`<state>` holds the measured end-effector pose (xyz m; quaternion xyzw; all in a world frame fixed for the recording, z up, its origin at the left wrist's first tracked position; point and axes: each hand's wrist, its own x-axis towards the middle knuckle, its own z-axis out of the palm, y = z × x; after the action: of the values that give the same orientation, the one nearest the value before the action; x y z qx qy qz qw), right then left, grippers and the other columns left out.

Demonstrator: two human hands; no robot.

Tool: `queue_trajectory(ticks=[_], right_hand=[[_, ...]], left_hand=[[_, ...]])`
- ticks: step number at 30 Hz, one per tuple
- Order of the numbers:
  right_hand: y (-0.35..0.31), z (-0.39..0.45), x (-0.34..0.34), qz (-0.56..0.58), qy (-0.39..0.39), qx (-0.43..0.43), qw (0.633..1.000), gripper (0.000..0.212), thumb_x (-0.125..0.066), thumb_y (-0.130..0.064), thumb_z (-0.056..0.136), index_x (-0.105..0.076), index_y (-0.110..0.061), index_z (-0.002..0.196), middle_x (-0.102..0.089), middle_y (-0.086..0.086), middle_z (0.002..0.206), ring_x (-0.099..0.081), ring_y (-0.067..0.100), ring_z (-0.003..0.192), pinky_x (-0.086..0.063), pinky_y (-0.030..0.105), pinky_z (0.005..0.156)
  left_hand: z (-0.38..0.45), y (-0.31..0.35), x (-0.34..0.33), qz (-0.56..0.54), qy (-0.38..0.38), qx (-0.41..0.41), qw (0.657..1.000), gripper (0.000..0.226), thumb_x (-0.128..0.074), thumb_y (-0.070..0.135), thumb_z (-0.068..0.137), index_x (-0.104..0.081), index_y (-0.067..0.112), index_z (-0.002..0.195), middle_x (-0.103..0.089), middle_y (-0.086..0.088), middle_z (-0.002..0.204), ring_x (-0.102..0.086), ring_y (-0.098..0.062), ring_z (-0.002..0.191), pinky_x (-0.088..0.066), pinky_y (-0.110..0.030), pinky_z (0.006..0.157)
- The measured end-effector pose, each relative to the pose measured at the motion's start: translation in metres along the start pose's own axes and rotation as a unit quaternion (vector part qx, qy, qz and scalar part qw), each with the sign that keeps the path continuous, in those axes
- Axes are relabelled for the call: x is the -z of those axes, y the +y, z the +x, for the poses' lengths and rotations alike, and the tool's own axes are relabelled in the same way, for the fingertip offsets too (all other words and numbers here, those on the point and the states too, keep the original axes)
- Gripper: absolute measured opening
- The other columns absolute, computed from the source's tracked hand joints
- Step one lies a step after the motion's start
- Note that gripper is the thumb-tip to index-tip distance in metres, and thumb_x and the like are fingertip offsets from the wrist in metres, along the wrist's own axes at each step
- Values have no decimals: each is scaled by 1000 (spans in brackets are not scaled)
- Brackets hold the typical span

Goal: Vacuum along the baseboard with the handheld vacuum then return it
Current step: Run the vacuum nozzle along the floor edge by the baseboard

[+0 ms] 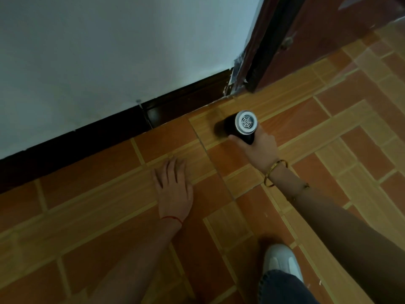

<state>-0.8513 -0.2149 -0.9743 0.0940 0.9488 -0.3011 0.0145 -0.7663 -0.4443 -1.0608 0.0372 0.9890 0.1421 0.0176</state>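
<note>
Now your right hand (257, 145) grips the handheld vacuum (237, 126) near the baseboard (186, 99) — left hand (173, 185) lies flat, fingers relaxed, on the floor (328, 119) — open tiles rightward.

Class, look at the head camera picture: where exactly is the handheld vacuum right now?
The handheld vacuum is right of centre, gripped by the right hand, low over the tiled floor near the dark baseboard.

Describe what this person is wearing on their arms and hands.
Both forearms are bare, with no sleeves or gloves. The left hand has a thin red thread at its wrist. The right hand has a gold bangle at the wrist and a finer chain bracelet just behind it.
</note>
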Motion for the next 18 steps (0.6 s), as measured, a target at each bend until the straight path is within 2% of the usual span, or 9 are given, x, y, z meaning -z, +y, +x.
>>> queue_trajectory(ticks=[2,5,8,11,15,18], right_hand=[[3,19,0,2,16,-12,1000,69,-60,-62,80,-48,-13,129,-65,-2,96,-62,13,78,-44,17,58],[-1,44,-2,17,42,-11,999,70,-62,-61,80,-48,-12,129,-68,4,105,-65,21,90,-53,32,68],[-16,56,-13,26,13,35,999,68,-62,-59,81,-50,-12,129,-68,1,103,-65,18,90,-46,22,61],[-25,57,-21,14,-15,67,998,71,-63,-58,81,-46,-12,132,-69,4,105,-65,20,92,-51,28,68],[-14,65,-11,6,22,24,999,72,-63,-57,82,-46,-8,131,-69,9,103,-66,26,91,-47,28,66],[1,74,2,11,51,-26,998,77,-62,-58,82,-43,-6,134,-68,13,104,-65,30,95,-52,35,70]], left_hand=[[0,0,-1,-3,6,0,1000,56,-29,30,95,-43,11,145,-41,-14,150,-32,-32,143,-19,-65,116],[-1,0,-3,-5,12,-1,1000,54,-32,28,94,-42,13,146,-41,-13,150,-32,-31,143,-20,-65,117],[0,1,-3,8,16,-1,1000,53,-36,27,95,-42,13,146,-40,-12,151,-33,-31,143,-20,-63,117],[0,0,-4,11,15,-3,1000,53,-37,27,95,-42,13,146,-40,-12,152,-31,-31,144,-19,-63,117],[0,1,-4,11,9,1,1000,54,-36,26,95,-41,13,147,-40,-12,152,-30,-31,145,-18,-63,118],[0,2,-3,-1,10,4,1000,52,-35,26,96,-42,13,146,-40,-12,151,-30,-31,145,-18,-63,117]])
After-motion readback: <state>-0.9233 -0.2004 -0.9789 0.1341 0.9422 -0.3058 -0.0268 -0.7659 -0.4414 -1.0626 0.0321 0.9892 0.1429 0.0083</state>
